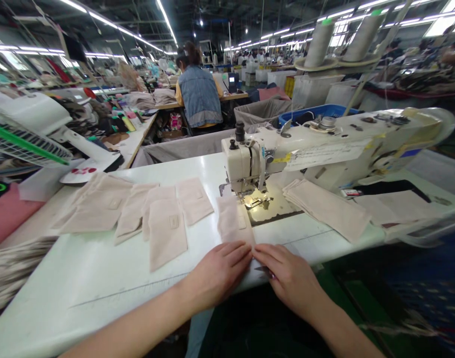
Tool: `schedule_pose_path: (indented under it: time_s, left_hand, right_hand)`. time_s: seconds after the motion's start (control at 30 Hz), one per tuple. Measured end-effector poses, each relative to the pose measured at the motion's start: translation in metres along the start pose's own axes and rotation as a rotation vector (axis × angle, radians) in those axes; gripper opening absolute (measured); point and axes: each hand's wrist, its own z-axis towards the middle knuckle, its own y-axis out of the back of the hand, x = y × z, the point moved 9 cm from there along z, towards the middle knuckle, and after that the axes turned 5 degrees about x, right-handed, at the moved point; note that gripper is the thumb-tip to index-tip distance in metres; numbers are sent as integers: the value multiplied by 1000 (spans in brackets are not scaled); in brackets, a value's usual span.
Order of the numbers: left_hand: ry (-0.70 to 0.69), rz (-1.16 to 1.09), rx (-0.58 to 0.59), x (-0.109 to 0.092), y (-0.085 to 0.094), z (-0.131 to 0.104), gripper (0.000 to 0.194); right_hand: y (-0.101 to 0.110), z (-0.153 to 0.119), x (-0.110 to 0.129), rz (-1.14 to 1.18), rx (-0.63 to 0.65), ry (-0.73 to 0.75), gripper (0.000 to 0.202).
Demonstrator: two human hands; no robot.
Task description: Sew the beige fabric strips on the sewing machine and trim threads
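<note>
A beige fabric piece (232, 221) with a small label patch lies under the needle area of the white sewing machine (245, 166). At its near edge my left hand (227, 268) rests with fingers pressed together on the cloth. My right hand (287, 273) pinches the right corner of the same piece, and a dark pointed tool, partly hidden, shows beneath its fingers. Several similar pieces with patches (169, 231) lie spread to the left. Folded beige cloths (327, 206) are stacked right of the needle.
A white fan (33, 129) stands at the left beside piled materials. Behind the table are a grey cloth bin (186, 146), a blue crate (317, 113) and a seated person in a denim vest (201, 94). Thread cones (319, 44) stand above the machine.
</note>
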Motion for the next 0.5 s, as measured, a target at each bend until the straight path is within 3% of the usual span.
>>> schedule_pose_path:
  time_s: [0.17,0.5]
  left_hand:
    - [-1,-18,-4,8,8,7,29]
    - [13,28,-4,24,8,14,28]
  right_hand:
    - [0,10,-5,6,6,-4,61]
    - [3,29,-13,-20,1,-11,58]
